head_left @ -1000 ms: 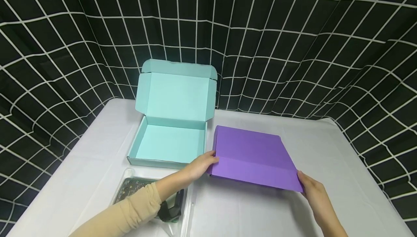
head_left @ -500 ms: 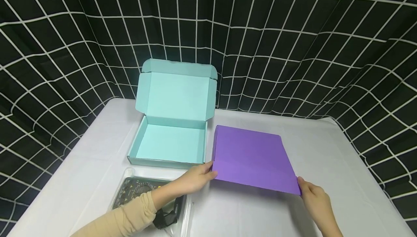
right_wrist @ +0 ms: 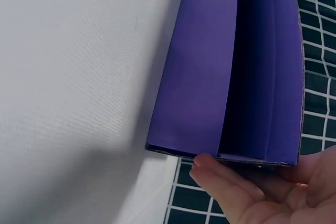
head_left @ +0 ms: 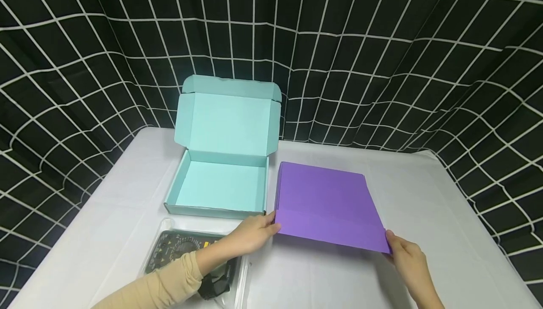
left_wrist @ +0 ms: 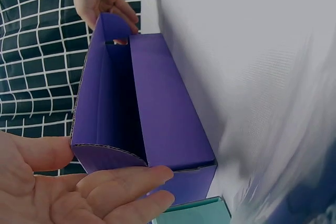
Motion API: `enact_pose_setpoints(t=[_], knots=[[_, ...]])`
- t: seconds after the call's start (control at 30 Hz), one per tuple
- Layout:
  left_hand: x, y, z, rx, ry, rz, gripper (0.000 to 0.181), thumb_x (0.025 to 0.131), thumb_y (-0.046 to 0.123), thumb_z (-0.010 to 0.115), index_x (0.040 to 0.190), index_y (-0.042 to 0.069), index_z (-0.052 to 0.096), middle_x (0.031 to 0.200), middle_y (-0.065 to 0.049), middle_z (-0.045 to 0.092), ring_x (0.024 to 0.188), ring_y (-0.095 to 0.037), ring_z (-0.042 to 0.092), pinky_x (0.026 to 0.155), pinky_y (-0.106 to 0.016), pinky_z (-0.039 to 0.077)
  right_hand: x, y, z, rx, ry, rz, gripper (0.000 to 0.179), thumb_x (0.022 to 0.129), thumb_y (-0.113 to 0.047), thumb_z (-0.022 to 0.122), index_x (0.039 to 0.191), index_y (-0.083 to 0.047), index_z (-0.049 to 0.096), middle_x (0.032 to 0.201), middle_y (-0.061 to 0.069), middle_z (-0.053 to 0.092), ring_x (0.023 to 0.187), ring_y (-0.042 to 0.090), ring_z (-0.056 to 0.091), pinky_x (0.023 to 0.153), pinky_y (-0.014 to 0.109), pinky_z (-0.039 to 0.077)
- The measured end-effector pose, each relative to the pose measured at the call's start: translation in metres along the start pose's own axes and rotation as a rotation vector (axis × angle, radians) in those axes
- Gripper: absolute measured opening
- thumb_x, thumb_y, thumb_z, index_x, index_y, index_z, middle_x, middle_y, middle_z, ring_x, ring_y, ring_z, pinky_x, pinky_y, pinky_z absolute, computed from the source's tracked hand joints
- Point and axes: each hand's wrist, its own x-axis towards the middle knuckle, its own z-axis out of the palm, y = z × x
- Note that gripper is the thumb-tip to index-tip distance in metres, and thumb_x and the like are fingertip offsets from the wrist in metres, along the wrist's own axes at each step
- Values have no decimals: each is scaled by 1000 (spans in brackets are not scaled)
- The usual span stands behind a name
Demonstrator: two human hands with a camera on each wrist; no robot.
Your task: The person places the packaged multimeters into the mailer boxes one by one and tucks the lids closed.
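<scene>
A purple cardboard box [head_left: 324,205] sits right of centre in the head view, its lid [head_left: 331,196] partly lowered. The left wrist view shows a dark gap between the lid and the box's front wall [left_wrist: 168,103]. My left hand [head_left: 254,233] pinches the lid's near left corner, thumb on top and fingers along the side flap. At the near right corner my right hand [head_left: 409,257] holds the lid's edge between thumb and fingers. In the right wrist view its fingertips [right_wrist: 205,166] reach the lower end of the box's front wall.
Left of the purple box stands a teal cardboard box [head_left: 220,186], lid raised. In front of it lies a clear plastic package [head_left: 169,252] with a dark dial device and black item inside, partly behind my left sleeve [head_left: 165,278]. A black grid curtain [head_left: 271,40] surrounds the white-covered table [head_left: 424,191].
My left hand has slid toward me along the purple box's left side to the lid's near corner. The right hand has shifted slightly nearer. The crease across the lid's front looks fainter now.
</scene>
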Motion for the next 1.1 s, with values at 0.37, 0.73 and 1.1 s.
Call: enact_pose_setpoints(t=[0.37,0.73,1.1], knots=[[0,-1,1,33,8,59,52,101,20,47,139,-15,39,68,-17,57,47,-9,28,55,-27,41,0,3,7,47,50,38,64,107,-34,24,131,23,39,129,35,46,123,47,46,100,52,39],[5,-4,3,9,-6,50,52,99,16,53,136,-19,39,53,5,33,44,-6,21,45,-23,30,-1,7,12,76,77,17,62,107,-31,27,130,25,40,130,36,45,121,45,48,89,37,52],[9,0,1,-104,-8,-44,60,92,7,63,135,-23,35,116,-33,61,114,-42,58,98,-49,45,0,6,14,76,37,6,59,108,-27,26,131,27,35,132,38,41,123,46,45,87,35,54]])
